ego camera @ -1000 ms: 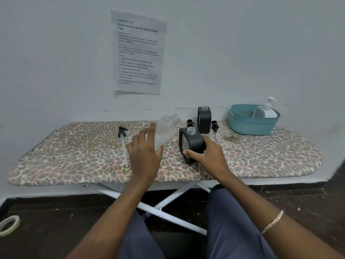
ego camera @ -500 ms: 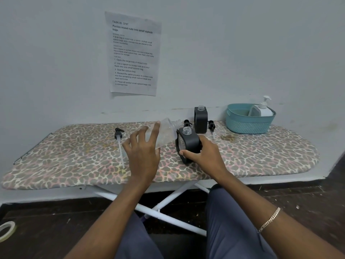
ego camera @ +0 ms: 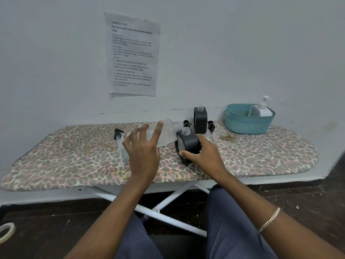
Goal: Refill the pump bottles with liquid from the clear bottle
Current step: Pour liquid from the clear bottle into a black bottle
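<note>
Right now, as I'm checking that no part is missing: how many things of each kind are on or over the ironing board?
Black square pump bottles: 2
Loose black pump heads: 3
Clear plastic bottle: 1
White pump dispenser: 1
Teal woven basket: 1
Total: 8

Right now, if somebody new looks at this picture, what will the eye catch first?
First, over the middle of the leopard-print ironing board, the left hand holds a clear bottle tilted toward the open neck of a black pump bottle, which the right hand grips. Next come the teal basket with a white pump bottle at the board's far right, and the printed sheet on the wall above.
</note>
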